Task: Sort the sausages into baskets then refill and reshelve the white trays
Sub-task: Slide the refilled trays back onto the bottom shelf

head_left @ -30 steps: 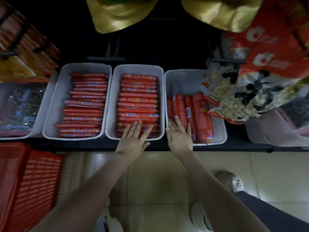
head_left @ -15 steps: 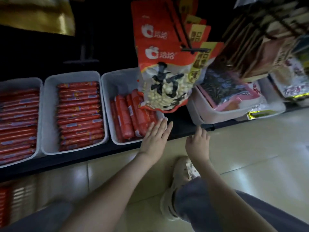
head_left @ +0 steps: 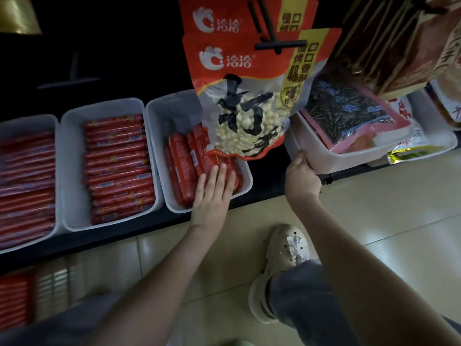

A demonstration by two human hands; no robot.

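Three white trays sit side by side on a low black shelf. The left tray [head_left: 53,126] and the middle tray [head_left: 72,171] hold stacked thin red sausages [head_left: 117,166]. The right tray [head_left: 245,188] holds a few thick red sausages [head_left: 182,168]. My left hand [head_left: 215,188] lies flat with straight fingers on those thick sausages at the tray's front edge. My right hand [head_left: 300,176] grips the front left corner of a fourth white tray [head_left: 324,161], which is filled with snack bags.
A red and white snack bag [head_left: 249,96] hangs from a hook over the right sausage tray and hides its back. More bags hang at the upper right. A red basket [head_left: 12,298] stands on the tiled floor at lower left. My shoe [head_left: 282,248] is below the shelf.
The view has swung right. My left hand went from the middle tray to the thick sausages in the right tray. My right hand left that tray and took hold of the snack tray's corner.
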